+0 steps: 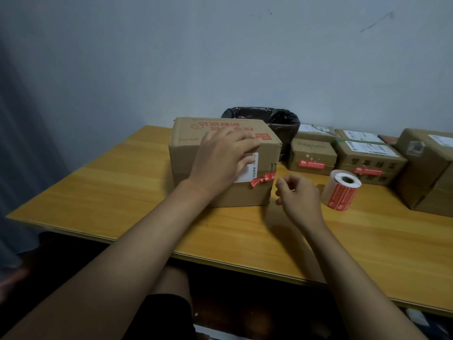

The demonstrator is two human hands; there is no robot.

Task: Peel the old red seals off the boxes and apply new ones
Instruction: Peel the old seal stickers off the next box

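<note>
One torn red seal (263,179) hangs on the near face of the big box (220,165), close to its right-hand corner, with its long axis running roughly from eight o'clock up to two o'clock. Our left hand (224,159) lies flat on the box with straight fingers, pressing it steady and gripping nothing. Our right hand (297,195) hovers just beside that corner, at about four o'clock from the seal, fingers loosely curled and holding nothing. We judge the right hand the nearer one for peeling: the seal lies at ten o'clock from it, a short reach away. The roll of new seals (342,190) stands on the bench (122,192) at three o'clock of that hand.
</note>
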